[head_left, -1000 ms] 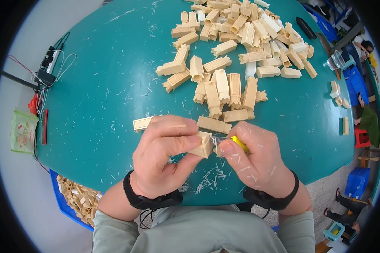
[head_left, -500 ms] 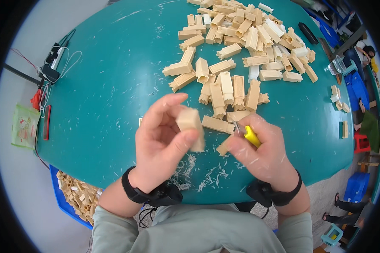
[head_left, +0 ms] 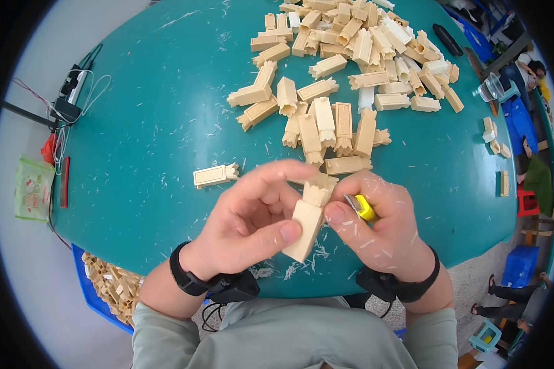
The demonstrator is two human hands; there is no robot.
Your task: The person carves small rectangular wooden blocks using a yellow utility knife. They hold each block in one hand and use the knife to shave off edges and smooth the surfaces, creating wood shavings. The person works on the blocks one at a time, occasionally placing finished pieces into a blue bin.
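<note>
My left hand (head_left: 252, 215) holds a beige rectangular plastic piece (head_left: 306, 224) between thumb and fingers. Its scalloped, flared end (head_left: 319, 189) points away from me and its plain end tilts toward me. Close on the right, my right hand (head_left: 378, 224) is closed around a yellow-handled cutting knife (head_left: 365, 208); a short metal blade shows by the thumb. The right thumb and fingertips lie against the piece near its flared end. Thin pale shavings stick to the right hand. More shavings (head_left: 314, 261) lie on the table below the hands.
Beyond my hands, many similar pieces (head_left: 345, 49) are heaped on the green table (head_left: 148, 135). One loose piece (head_left: 215, 176) lies left of my left hand. A blue bin (head_left: 86, 289) of pieces stands at lower left. A power strip (head_left: 71, 98) with cables is at the left edge.
The left hand has turned its piece, bringing the flared end up and the piece against the right hand. Both hands have drawn together, uncovering a loose piece at left.
</note>
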